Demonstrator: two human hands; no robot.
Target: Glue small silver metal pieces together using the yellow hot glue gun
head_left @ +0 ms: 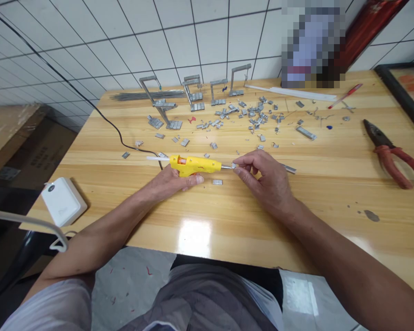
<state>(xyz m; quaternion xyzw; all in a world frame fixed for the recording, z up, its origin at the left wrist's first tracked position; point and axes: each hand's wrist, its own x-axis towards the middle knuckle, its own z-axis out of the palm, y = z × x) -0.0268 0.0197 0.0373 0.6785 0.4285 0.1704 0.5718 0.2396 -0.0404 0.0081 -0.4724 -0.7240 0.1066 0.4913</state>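
Note:
My left hand (179, 178) is wrapped round the handle of a yellow hot glue gun (200, 165), its nozzle pointing right and a clear glue stick (158, 158) poking out at the back. At the nozzle tip, my right hand (265, 177) pinches a small grey piece (234, 165) between thumb and fingertips. Whether nozzle and piece touch is too small to tell. Just below the gun lies a flat grey block (217, 182) on the table. A grey strip (289, 168) shows beyond my right knuckles.
Several small grey stands (174, 124) line the back, near scattered grey bits (258, 112). Red-handled pliers (388, 161) and a red pen (345, 95) lie right. A white power bank (64, 202) sits at left. The gun's black cord (106, 120) crosses the table's left side.

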